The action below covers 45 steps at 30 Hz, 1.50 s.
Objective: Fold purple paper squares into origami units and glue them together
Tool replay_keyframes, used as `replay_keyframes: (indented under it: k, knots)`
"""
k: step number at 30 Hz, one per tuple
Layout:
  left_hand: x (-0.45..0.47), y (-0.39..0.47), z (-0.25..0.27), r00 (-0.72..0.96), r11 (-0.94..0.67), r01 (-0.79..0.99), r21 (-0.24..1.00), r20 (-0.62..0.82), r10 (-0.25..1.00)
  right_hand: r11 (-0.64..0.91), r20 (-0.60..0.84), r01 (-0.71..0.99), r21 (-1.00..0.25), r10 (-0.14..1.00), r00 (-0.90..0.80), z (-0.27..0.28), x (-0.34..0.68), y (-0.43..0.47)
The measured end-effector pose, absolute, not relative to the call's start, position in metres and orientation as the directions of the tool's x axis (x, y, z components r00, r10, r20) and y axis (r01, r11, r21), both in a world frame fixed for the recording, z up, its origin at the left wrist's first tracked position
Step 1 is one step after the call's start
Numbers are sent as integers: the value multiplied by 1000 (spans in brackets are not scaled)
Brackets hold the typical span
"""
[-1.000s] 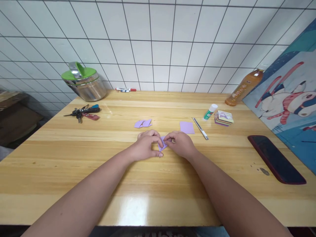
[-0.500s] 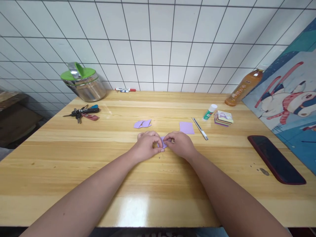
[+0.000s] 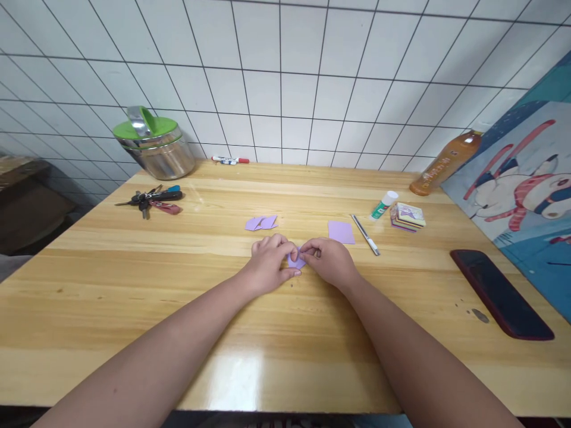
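Note:
Between my hands, at the middle of the table, lies a small piece of purple paper (image 3: 294,261), partly covered by fingers. My left hand (image 3: 272,263) has its thumb and forefinger closed around the paper's left side and near edge. From the other side, my right hand (image 3: 328,260) pinches the paper's right part between thumb and forefinger. Just beyond my left hand are folded purple paper pieces (image 3: 261,223), side by side. A flat purple paper square (image 3: 341,232) rests beyond my right hand, with a slim utility knife (image 3: 364,235) to its right.
A glue stick (image 3: 383,205) and a stack of coloured paper (image 3: 407,217) stand at the right. Farther right are a phone (image 3: 502,294) and a bottle (image 3: 446,163). At the left sit keys (image 3: 149,199) and a green-lidded metal pot (image 3: 156,145); a marker (image 3: 230,160) lies by the wall.
The whole view has shifted slightly. My left forefinger has lifted a little and opened slightly from the thumb, showing more of the paper; my right hand keeps its pinch.

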<state>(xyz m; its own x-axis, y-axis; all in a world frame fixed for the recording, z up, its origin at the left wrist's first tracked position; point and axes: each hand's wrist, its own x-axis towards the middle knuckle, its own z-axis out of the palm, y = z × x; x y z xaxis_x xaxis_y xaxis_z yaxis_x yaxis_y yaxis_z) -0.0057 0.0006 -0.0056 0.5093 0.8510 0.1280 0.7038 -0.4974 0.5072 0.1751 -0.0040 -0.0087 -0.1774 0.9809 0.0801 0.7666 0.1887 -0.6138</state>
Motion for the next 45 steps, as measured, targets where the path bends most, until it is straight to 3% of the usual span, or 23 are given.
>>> replay_keyframes:
  k: [5, 10, 30, 38, 45]
  knots:
    - [-6, 1, -7, 514, -499, 695, 518, 127, 848, 177, 76, 670, -721, 981, -178, -11, 185, -3]
    - [-7, 1, -7, 508, -494, 691, 528, 130, 851, 266, 210, 724, -637, 963, -170, -10, 199, -3]
    - [-5, 1, -10, 537, -513, 666, 542, 129, 834, 200, 172, 818, -539, 977, -125, -16, 189, 4]
    - [-6, 6, -17, 542, -497, 661, 562, 100, 834, 224, 231, 824, -520, 966, -117, -16, 188, 0]
    - [-11, 4, -11, 579, -544, 672, 503, 101, 809, 213, 231, 872, -440, 966, -120, -15, 184, -11]
